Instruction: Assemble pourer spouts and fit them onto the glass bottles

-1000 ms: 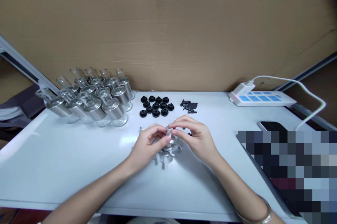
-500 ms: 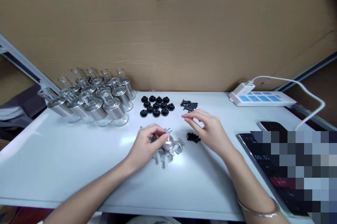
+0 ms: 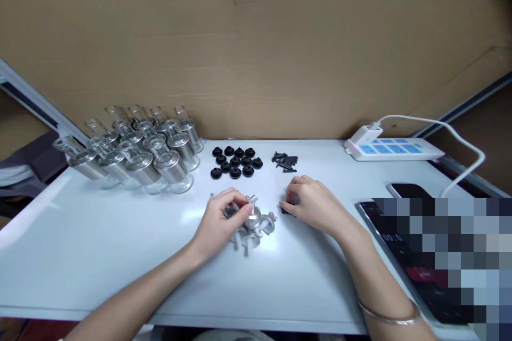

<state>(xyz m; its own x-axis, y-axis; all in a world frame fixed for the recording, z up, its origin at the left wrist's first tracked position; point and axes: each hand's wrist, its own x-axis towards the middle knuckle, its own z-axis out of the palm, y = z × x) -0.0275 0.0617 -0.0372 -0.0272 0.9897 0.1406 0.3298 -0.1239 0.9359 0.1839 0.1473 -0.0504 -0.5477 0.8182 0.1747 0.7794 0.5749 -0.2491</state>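
My left hand (image 3: pixel 219 221) is curled around a silver metal cap piece (image 3: pixel 253 217), held just above a small heap of similar silver parts (image 3: pixel 256 234) on the white table (image 3: pixel 120 245). My right hand (image 3: pixel 316 205) rests on the table to the right, fingers bent down and pinching at a little pile of tiny black bits (image 3: pixel 288 212) that it mostly covers. What its fingertips hold is hidden.
Several glass bottles with silver collars (image 3: pixel 140 157) stand at the back left. Black rubber stoppers (image 3: pixel 236 162) and black screws (image 3: pixel 286 162) lie behind the hands. A white power strip (image 3: pixel 394 149), a phone (image 3: pixel 406 190) and a blurred tablet (image 3: pixel 444 255) fill the right side. A cardboard wall (image 3: pixel 256 47) stands behind.
My right hand let go of the silver piece, swung right and back, then came down onto the small black pile. My left hand kept the silver piece in place.
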